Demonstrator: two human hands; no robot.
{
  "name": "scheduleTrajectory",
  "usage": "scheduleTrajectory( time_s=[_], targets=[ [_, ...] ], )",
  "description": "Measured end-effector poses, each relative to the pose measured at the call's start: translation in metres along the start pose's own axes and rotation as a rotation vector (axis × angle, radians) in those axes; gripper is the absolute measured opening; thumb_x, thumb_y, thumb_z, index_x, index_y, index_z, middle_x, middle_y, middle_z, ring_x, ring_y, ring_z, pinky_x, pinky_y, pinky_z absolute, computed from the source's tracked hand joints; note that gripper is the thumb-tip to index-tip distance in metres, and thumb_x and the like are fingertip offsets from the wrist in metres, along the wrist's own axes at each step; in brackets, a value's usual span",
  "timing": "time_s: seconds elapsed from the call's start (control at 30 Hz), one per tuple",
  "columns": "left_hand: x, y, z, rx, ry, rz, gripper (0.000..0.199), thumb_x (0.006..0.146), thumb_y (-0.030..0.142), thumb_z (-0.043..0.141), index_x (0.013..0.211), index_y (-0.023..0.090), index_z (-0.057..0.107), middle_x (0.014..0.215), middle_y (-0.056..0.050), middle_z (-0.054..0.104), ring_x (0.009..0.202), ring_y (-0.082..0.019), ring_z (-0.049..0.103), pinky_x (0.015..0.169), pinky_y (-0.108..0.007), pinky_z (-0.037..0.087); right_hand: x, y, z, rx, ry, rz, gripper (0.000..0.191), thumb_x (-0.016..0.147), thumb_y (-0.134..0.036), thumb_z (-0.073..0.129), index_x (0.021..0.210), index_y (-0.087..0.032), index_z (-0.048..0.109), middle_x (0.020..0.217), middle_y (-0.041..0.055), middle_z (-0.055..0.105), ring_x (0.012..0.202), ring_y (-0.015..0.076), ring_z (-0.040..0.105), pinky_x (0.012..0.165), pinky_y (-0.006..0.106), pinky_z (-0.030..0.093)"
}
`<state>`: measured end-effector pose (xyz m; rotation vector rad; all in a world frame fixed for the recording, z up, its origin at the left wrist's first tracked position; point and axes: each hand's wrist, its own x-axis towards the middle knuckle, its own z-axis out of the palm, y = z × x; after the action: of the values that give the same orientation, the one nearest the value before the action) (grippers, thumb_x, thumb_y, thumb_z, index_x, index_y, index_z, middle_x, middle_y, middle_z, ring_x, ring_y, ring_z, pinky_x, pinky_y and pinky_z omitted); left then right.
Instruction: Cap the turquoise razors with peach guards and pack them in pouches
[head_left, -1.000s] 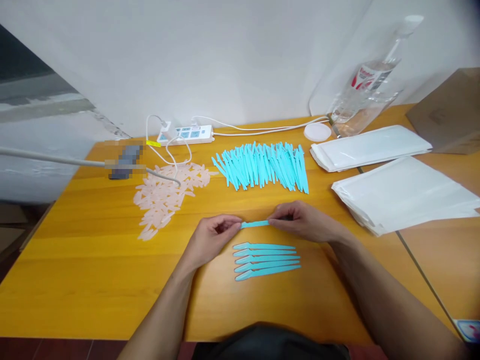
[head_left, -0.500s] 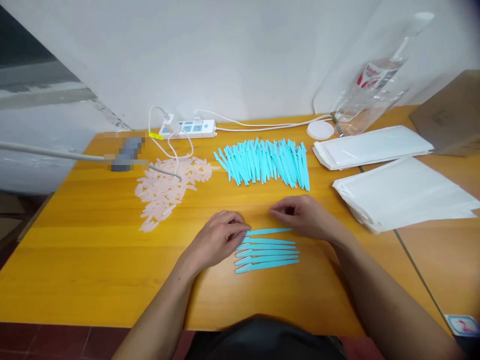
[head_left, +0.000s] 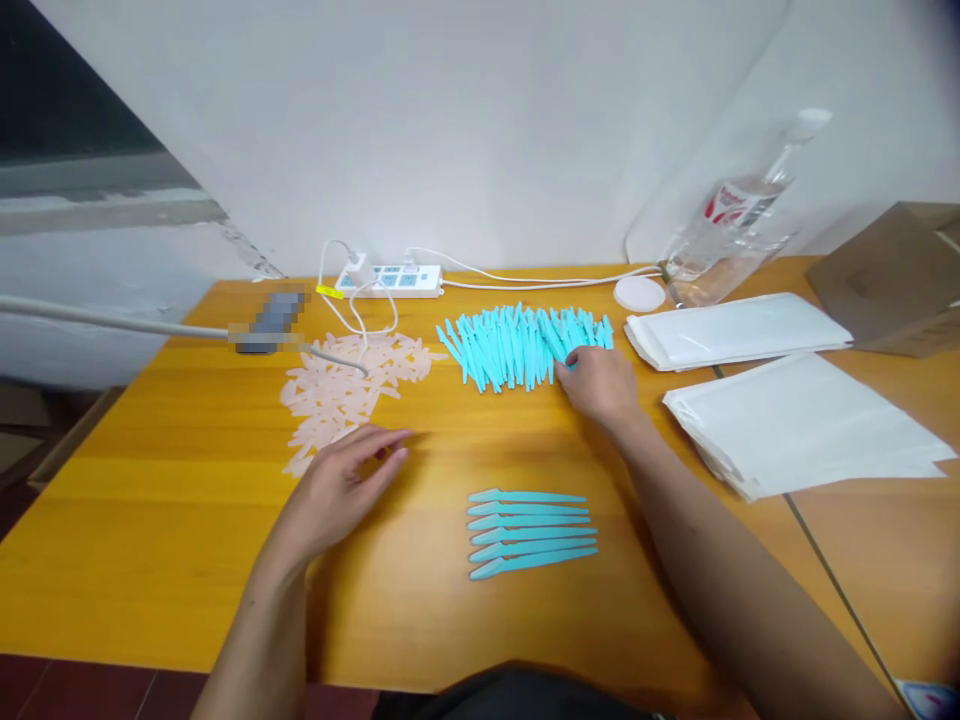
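Several turquoise sticks with wider left ends (head_left: 532, 535) lie in a neat stack of parallel rows near the front of the wooden table (head_left: 420, 620). Behind them is a long heap of the same turquoise pieces (head_left: 510, 345). My right hand (head_left: 600, 385) is at the right part of this heap, fingers bent down onto the pieces; whether it grips one is hidden. Over the table left of the row, my left hand (head_left: 349, 485) is held with thumb and fingers apart and nothing between them. Near it spreads a pile of pale pink pieces (head_left: 337, 390).
A white power strip (head_left: 397, 281) with cables stands by the wall, near a blurred dark device (head_left: 274, 320). At the right are white plastic packets (head_left: 795, 420), a round lid (head_left: 639, 294), a clear bottle (head_left: 735, 215) and a cardboard box (head_left: 892, 280).
My left hand has let go of the top stick in the row and moved left. My right hand has moved up to the turquoise heap. The view has tilted slightly upward.
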<state>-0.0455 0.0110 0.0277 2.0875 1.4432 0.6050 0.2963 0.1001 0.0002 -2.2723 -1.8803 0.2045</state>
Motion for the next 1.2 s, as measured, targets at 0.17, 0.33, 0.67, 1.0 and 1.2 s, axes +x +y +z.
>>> scheduleTrajectory(
  time_s=[0.17, 0.33, 0.67, 1.0, 1.2],
  targets=[
    [-0.025, -0.043, -0.024, 0.090, 0.127, -0.137, 0.034, 0.092, 0.046, 0.060, 0.113, 0.024, 0.073, 0.106, -0.006, 0.075, 0.088, -0.021, 0.068, 0.078, -0.028, 0.053, -0.006, 0.006, -0.006, 0.058, 0.095, 0.020, 0.027, 0.088, -0.033, 0.055, 0.092, -0.018, 0.077, 0.092, 0.0164, 0.075, 0.086, 0.0315, 0.068, 0.075, 0.039, 0.047],
    [-0.045, -0.068, -0.045, 0.221, 0.236, -0.362, 0.040, 0.087, 0.056, 0.062, 0.108, 0.024, 0.075, 0.105, -0.006, 0.077, 0.081, -0.022, 0.069, 0.069, -0.029, 0.053, -0.037, 0.008, -0.015, 0.442, 0.087, -0.075, 0.017, 0.080, -0.031, 0.061, 0.089, -0.018, 0.069, 0.077, 0.0053, 0.072, 0.071, 0.0198, 0.064, 0.069, 0.030, 0.046],
    [-0.046, -0.076, -0.035, 0.399, 0.188, -0.315, 0.034, 0.087, 0.054, 0.062, 0.105, 0.029, 0.077, 0.106, -0.003, 0.075, 0.087, -0.022, 0.071, 0.067, -0.028, 0.050, -0.096, -0.003, 0.015, 0.737, -0.154, -0.511, 0.018, 0.094, -0.027, 0.054, 0.101, -0.020, 0.070, 0.084, 0.0054, 0.061, 0.072, 0.0171, 0.058, 0.065, 0.029, 0.045],
    [-0.017, -0.040, -0.007, 0.484, 0.079, -0.218, 0.029, 0.091, 0.041, 0.056, 0.107, 0.026, 0.074, 0.092, -0.005, 0.076, 0.076, -0.023, 0.069, 0.068, -0.031, 0.048, -0.098, -0.003, 0.016, 0.704, -0.221, -0.533, 0.026, 0.101, -0.030, 0.049, 0.088, -0.019, 0.068, 0.083, 0.0049, 0.058, 0.078, 0.0179, 0.058, 0.072, 0.031, 0.045],
    [0.008, -0.012, 0.024, -0.180, -0.015, -0.201, 0.031, 0.090, 0.042, 0.062, 0.107, 0.019, 0.074, 0.089, -0.005, 0.073, 0.075, -0.017, 0.066, 0.070, -0.027, 0.050, -0.094, 0.000, 0.007, 0.668, -0.286, -0.458, 0.033, 0.102, -0.035, 0.046, 0.080, -0.019, 0.065, 0.075, 0.0028, 0.058, 0.070, 0.0160, 0.054, 0.066, 0.029, 0.038]
  ],
)
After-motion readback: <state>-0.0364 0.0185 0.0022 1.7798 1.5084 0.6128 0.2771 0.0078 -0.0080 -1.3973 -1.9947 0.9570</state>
